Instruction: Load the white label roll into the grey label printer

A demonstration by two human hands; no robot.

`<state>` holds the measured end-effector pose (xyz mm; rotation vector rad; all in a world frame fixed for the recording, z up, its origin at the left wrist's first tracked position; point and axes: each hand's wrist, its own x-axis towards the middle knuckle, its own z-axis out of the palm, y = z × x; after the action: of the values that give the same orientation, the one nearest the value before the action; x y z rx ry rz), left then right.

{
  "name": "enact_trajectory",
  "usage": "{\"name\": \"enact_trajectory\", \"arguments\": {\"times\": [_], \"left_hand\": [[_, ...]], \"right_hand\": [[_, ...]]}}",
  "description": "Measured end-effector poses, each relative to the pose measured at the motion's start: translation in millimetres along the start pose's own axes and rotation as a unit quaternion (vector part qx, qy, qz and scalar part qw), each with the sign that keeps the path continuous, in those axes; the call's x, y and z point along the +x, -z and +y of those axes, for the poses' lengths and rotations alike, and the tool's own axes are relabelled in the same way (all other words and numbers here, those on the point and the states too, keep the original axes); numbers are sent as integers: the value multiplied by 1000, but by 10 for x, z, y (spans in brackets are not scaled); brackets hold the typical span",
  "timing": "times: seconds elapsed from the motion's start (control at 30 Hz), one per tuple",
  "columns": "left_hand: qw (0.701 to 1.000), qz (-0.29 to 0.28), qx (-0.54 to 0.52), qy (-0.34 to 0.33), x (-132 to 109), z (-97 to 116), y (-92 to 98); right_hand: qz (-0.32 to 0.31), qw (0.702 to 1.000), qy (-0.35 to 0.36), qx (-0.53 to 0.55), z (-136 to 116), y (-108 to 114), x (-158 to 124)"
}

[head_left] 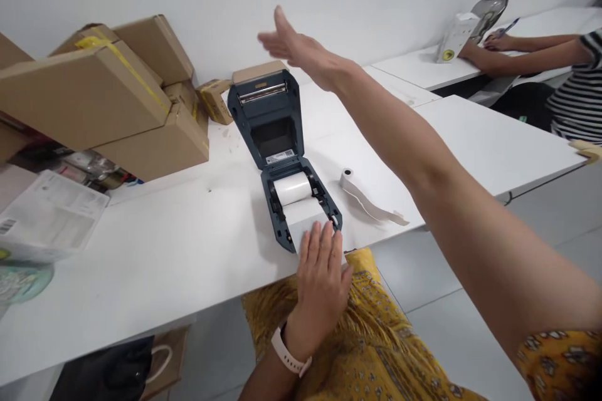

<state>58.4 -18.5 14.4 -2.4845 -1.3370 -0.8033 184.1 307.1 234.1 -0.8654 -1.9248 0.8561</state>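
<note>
A dark blue label printer stands open on the white table, its lid tilted up. A white paper roll lies inside, and its paper strip runs out over the front. My left hand lies flat on that strip at the printer's front edge, fingers together and stretched out. My right hand is raised with fingers extended, just above and behind the top of the lid, holding nothing.
A nearly used-up paper roll with a loose strip lies right of the printer. Cardboard boxes are stacked at the back left, printed papers at the left edge. Another person works at a far table on the right.
</note>
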Motion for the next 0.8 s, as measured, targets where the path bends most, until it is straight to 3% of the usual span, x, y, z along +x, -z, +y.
{"name": "enact_trajectory", "arguments": {"times": [0.1, 0.23, 0.3, 0.37, 0.5, 0.57, 0.67, 0.8], "left_hand": [[1000, 0, -11, -4, -80, 44, -21], [999, -17, -34, -8, -144, 34, -21], [998, -15, -54, -12, -149, 16, -4], [997, 1, -81, -15, -142, 1, 22], [980, 39, -196, -16, -130, 22, 81], [960, 66, -271, -23, -145, 52, 104], [935, 128, -327, -44, -180, 46, 152], [937, 266, -222, -32, -73, -204, 317]], "right_hand": [[-49, 999, 6, -11, -91, -136, -63], [-27, 998, 59, -13, -206, -216, -562], [-46, 996, 72, -31, -270, -196, -841], [-114, 986, 93, -74, -311, -186, -1098], [-268, 933, 176, -162, -218, -333, -1522], [-292, 916, 200, -186, -89, -500, -1691], [-276, 908, 227, -219, 90, -783, -1868], [-268, 884, 306, -229, 165, -1091, -1919]]}}
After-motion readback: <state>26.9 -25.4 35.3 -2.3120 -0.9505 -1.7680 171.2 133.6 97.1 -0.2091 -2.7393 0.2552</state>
